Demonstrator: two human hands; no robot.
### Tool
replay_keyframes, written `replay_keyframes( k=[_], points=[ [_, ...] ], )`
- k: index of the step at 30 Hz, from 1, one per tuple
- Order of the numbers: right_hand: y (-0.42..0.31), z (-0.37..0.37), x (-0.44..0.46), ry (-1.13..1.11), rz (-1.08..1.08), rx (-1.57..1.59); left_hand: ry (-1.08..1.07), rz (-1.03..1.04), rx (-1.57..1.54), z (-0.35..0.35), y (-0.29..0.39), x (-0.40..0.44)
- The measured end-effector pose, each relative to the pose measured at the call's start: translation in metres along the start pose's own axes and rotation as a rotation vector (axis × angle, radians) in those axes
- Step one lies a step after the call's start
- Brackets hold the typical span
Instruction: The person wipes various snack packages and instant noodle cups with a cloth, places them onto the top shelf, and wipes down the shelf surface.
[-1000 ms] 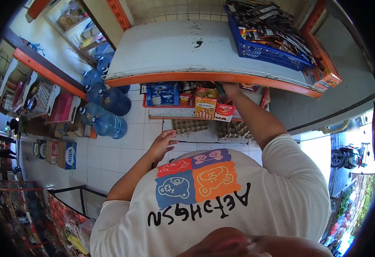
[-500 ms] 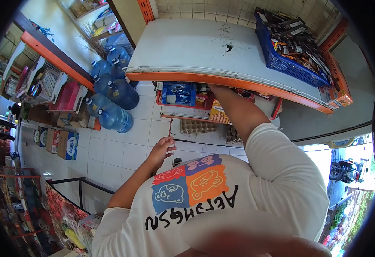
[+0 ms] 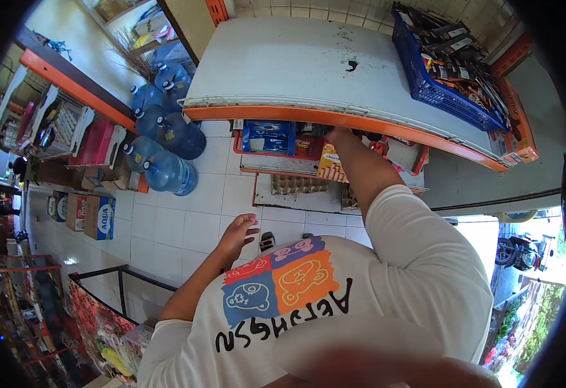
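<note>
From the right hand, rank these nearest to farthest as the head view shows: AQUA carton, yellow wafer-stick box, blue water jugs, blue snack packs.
From the right hand:
1. Yellow wafer-stick box, just below the hand in the picture.
2. Blue snack packs, left of that box.
3. Blue water jugs, grouped well to the left.
4. AQUA carton, farthest left.

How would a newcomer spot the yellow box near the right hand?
Start at the big white shelf with the orange edge, then drop to the tier beneath. There, just below the right hand in the picture, is the yellow box. Its yellow front, printed with sticks, sets it apart from the red pack and blue packs to its left.
</note>
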State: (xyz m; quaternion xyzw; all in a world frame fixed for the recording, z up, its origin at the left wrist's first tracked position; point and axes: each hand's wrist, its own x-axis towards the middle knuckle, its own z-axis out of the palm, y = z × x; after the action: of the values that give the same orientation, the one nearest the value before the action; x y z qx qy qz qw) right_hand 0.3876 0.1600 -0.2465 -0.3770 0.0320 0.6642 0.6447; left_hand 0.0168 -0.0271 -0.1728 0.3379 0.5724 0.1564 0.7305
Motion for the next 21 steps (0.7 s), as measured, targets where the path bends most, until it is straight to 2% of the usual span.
replay_keyframes(
  k=[11,15,17,20,21],
  points=[
    [-0.021,0.001,-0.012,-0.154,0.046,-0.048,-0.032,-0.021,-0.017,0.002,-0.006,0.041],
    [-0.028,-0.006,-0.018,-0.185,0.038,-0.045,-0.029,-0.05,-0.029,0.022,0.025,0.067],
    [-0.025,-0.015,-0.027,-0.268,-0.035,-0.231,-0.056,-0.04,-0.064,0.036,0.049,0.083],
    [-0.026,-0.007,-0.071,-0.324,-0.127,-0.337,-0.142,-0.028,-0.178,0.061,0.091,0.107],
    [-0.023,-0.027,-0.054,-0.318,-0.135,-0.333,-0.149,-0.029,-0.17,0.071,0.104,0.113]
  ],
)
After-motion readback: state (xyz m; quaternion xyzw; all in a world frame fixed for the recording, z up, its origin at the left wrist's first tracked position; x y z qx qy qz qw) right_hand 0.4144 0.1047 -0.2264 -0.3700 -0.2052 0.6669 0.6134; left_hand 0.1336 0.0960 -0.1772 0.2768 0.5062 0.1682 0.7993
